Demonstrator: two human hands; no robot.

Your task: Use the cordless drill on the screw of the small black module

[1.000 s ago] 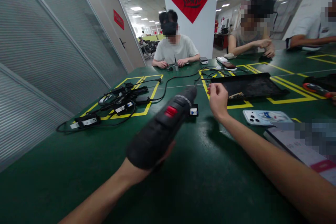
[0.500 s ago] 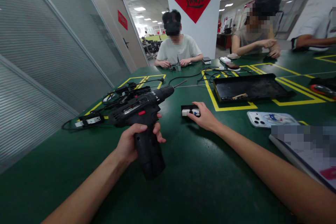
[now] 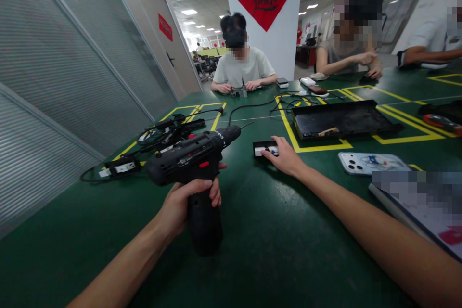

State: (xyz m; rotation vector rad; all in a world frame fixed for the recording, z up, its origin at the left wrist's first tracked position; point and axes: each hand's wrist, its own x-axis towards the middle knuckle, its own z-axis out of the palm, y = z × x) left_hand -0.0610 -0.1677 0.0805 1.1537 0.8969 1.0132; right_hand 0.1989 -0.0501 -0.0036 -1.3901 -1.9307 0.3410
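Observation:
A black cordless drill (image 3: pixel 191 154) with a thin bit points away to the upper right, held above the table. My left hand (image 3: pixel 187 199) is wrapped round its grip, the fingers curling out on the far side. My right hand (image 3: pixel 285 156) grips the right end of a small black box (image 3: pixel 257 149) on the green table. White pieces and a bit of blue show inside this box. My right thumb lies across its front and the fingers reach over its back, covering part of it.
Tangled black cables and adapters (image 3: pixel 173 130) lie at the left. To the right are a black tray (image 3: pixel 335 120), a phone (image 3: pixel 373 162) and the corner of a pixelated flat object (image 3: pixel 415 211). Across the table (image 3: pixel 252 250) sit co-workers, one person (image 3: pixel 243 67) straight ahead.
The drill has tilted a little and its bit has dropped lower, with my left fingers closing more tightly round the grip. The small box and my right hand have shifted slightly to the right.

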